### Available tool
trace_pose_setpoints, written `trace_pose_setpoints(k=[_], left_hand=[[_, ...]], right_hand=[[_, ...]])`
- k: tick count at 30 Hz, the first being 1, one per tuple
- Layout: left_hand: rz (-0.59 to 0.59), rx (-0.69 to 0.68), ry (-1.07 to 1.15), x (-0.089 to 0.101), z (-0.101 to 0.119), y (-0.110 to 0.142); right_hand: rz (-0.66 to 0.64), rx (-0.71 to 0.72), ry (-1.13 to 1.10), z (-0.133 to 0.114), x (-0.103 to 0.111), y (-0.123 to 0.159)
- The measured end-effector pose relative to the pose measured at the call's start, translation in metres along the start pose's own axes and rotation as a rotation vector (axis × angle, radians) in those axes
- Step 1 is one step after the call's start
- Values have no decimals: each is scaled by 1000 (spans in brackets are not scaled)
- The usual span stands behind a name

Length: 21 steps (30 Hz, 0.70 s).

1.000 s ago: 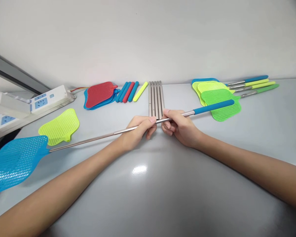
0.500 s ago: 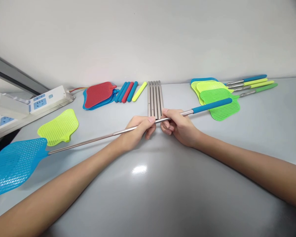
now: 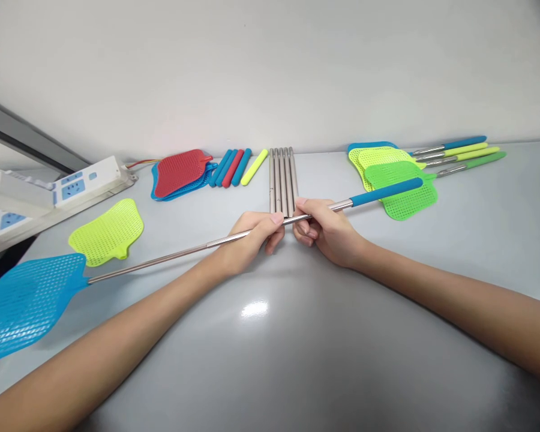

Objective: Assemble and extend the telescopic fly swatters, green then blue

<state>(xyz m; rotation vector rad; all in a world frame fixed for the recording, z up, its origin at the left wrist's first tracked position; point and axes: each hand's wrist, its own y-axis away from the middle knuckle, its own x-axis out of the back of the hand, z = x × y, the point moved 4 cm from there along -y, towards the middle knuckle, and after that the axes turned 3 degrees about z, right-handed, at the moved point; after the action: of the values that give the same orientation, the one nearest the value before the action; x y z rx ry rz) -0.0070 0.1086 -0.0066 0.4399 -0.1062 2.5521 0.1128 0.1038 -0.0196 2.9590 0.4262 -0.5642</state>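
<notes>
Both hands grip one blue fly swatter by its long, extended metal rod. My left hand is closed round the middle of the rod, thumb along the top. Close beside it, my right hand pinches the thicker part of the rod next to the blue grip. The swatter slants across me, its blue mesh head at the far left and its grip at upper right. Just behind the hands lie several bare metal rods side by side, their near ends partly hidden by the fingers.
Loose coloured grips lie left of the rods. Beyond them are red and blue swatter heads; a yellow head lies nearer. Assembled swatters are stacked at the right. A white power strip stands at the left, and a wall rises behind.
The hands keep the same hold on the swatter. Its blue head has dropped slightly at the left, and the whole view has shifted a little.
</notes>
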Motion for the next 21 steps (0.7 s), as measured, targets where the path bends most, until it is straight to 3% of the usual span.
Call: trace_pose_setpoints(k=[21], left_hand=[[12,-14,-38,0,1,0]], right_hand=[[-5,7,-8,1,0,-1]])
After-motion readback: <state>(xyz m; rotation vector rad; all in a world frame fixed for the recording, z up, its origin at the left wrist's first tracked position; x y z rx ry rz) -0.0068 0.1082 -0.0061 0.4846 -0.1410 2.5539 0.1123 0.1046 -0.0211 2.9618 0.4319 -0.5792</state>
